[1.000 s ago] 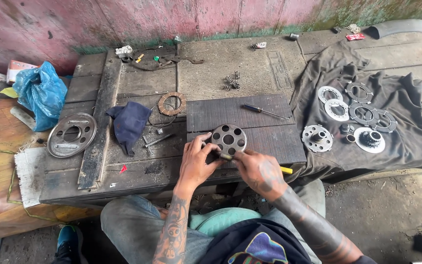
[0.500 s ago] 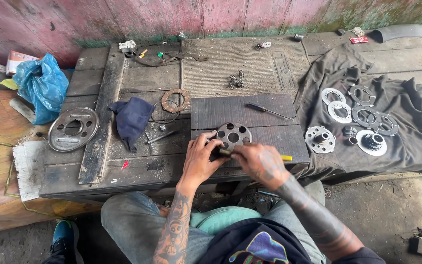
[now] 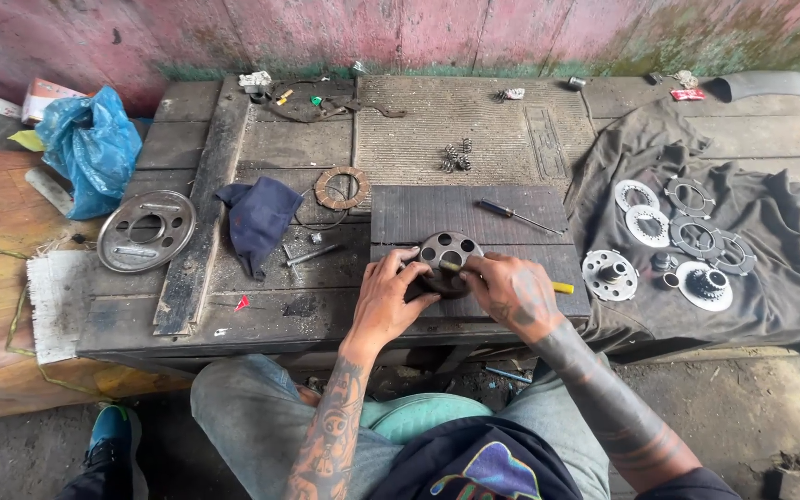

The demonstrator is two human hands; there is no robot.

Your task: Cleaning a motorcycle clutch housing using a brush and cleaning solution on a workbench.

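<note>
At the bottom of the frame a person sat with knees under a low wooden worktop (image 3: 233,315), both tattooed forearms reaching up toward the centre of the picture. The left hand (image 3: 389,298) had its fingers curled round the left rim of a round metal hub plate with holes (image 3: 449,256), thumb on top. The right hand (image 3: 509,289) closed over the plate's lower right edge and seemed also to pinch a yellow-handled tool (image 3: 560,288), whose tip crossed the plate; how firmly it was held could not be told. So the plate lay between the two hands, touching both, just below centre, on a dark ribbed board (image 3: 474,215).

A likely risk: the tool could slip off the plate's edge and jab the left fingers, since they sat right beside its tip. The plate could also skid on the board, because only fingertips steadied it near the worktop's front edge, and fall into the person's lap.

Farther up, a screwdriver (image 3: 516,215) rested on the same board. To the left lay a dark blue rag (image 3: 256,220), a brown friction ring (image 3: 342,187) and a large grey cover disc (image 3: 145,231). To the right, a dark cloth (image 3: 770,278) carried several pale rings and toothed parts (image 3: 687,241), well apart from the hands. Small springs (image 3: 456,157) sat on a mat above centre. A blue plastic bag (image 3: 92,148) sat at the upper left, before a stained pink wall (image 3: 400,28).
</note>
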